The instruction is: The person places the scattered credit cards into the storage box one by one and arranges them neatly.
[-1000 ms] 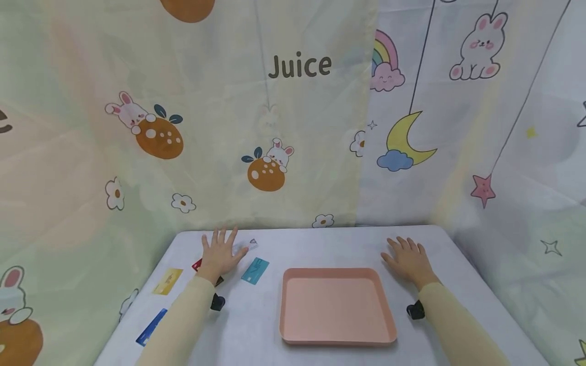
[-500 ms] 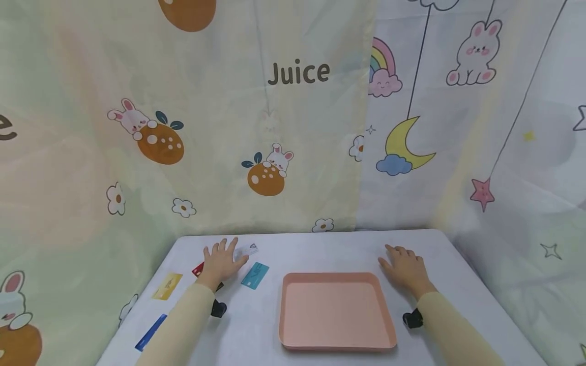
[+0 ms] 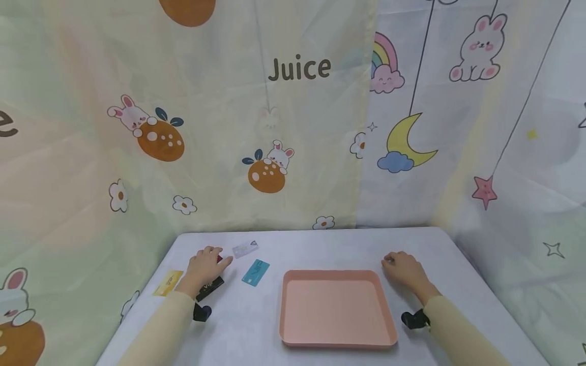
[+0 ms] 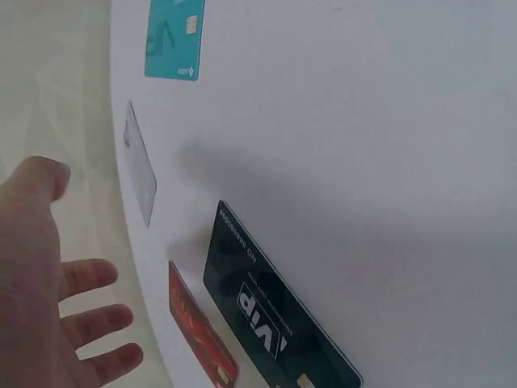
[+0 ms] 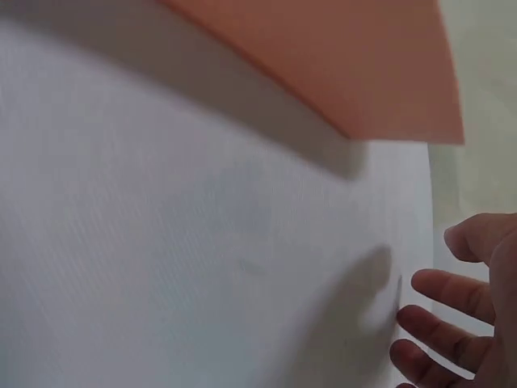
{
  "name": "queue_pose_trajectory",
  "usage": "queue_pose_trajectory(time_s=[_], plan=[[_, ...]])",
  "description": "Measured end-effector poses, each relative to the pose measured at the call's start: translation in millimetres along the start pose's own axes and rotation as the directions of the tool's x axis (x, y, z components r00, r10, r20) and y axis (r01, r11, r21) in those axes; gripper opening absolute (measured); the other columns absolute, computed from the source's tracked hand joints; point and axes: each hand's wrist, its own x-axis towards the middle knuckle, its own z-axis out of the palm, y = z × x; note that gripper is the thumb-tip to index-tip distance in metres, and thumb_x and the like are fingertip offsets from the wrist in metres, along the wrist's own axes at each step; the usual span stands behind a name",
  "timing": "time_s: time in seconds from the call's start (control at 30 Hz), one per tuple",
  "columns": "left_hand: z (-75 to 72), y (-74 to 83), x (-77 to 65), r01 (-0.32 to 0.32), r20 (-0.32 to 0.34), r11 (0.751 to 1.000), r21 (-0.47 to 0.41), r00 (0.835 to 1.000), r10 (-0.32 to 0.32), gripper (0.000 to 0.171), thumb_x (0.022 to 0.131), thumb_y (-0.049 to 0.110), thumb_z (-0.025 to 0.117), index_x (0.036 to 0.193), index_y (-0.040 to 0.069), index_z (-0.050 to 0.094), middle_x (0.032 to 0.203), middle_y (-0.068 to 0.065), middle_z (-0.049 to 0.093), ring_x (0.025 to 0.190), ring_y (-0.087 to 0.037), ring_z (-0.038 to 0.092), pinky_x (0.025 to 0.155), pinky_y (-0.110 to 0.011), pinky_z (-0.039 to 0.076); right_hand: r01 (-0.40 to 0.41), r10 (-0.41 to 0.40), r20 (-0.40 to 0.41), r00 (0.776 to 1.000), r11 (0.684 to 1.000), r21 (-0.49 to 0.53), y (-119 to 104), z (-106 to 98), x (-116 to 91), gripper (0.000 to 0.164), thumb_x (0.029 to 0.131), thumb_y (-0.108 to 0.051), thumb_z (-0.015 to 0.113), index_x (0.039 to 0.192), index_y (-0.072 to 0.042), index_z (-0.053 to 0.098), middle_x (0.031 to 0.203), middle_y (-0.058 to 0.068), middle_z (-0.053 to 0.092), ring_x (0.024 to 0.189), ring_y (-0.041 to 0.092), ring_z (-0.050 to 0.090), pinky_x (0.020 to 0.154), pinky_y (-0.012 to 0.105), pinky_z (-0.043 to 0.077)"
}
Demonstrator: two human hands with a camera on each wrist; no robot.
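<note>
My left hand (image 3: 203,267) is over the left part of the white table, fingers loosely bent and holding nothing. Under and beside it lie a red card (image 4: 198,323), mostly covered in the head view, and a black VIP card (image 3: 210,288). A teal card (image 3: 255,272) and a whitish card (image 3: 245,249) lie just right of that hand; a yellow card (image 3: 168,282) is to its left. Over on the right, my right hand (image 3: 405,270) hovers low over or rests on the table, fingers loosely curled, with nothing in them.
A shallow pink tray (image 3: 338,309) lies between the two arms, near the front. Printed cloth walls (image 3: 311,152) stand behind the table (image 3: 320,251) and on both sides. Each wrist wears a small black camera (image 3: 202,311).
My left hand has moved left and toward me, its fingers more bent, uncovering the black and whitish cards. The blue card is now hidden by the sleeve. My right fingers have curled in.
</note>
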Motion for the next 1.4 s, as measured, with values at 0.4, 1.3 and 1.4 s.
queue_pose_trajectory(time_s=[0.4,1.3,1.4], plan=[[-4.0,-23.3,-17.2,-0.009,0.033,1.0,0.024,0.999,0.008,0.053,0.099,0.035,0.063,0.137,-0.003,0.058,0.13,-0.032,0.059,0.111,-0.044,0.056,0.096,-0.063,0.05,-0.122,0.09,0.112,0.99,0.941,0.317,-20,-3,-19,0.049,0.105,-0.032,0.052,0.129,0.01,0.061,0.109,0.022,0.07,0.091,0.029,0.067,0.072,0.039,0.056],[-0.4,-47.5,-45.0,-0.05,0.096,0.996,-0.075,0.994,0.057,0.051,0.095,0.032,0.071,0.132,-0.003,0.061,0.13,-0.033,0.059,0.119,-0.05,0.059,0.1,-0.067,0.048,-0.283,0.167,0.249,0.954,0.777,0.562,-29,3,-41,0.046,0.1,-0.029,0.064,0.128,0.007,0.064,0.118,0.021,0.071,0.096,0.024,0.071,0.08,0.036,0.062],[0.5,-45.5,-46.8,-0.028,0.106,0.996,-0.091,0.994,0.037,0.055,0.091,0.033,0.076,0.133,0.0,0.061,0.131,-0.031,0.059,0.118,-0.047,0.06,0.099,-0.066,0.049,-0.283,0.174,0.239,0.955,0.775,0.565,-29,3,-40,0.044,0.099,-0.028,0.065,0.127,0.006,0.065,0.116,0.018,0.073,0.093,0.02,0.07,0.08,0.036,0.061]])
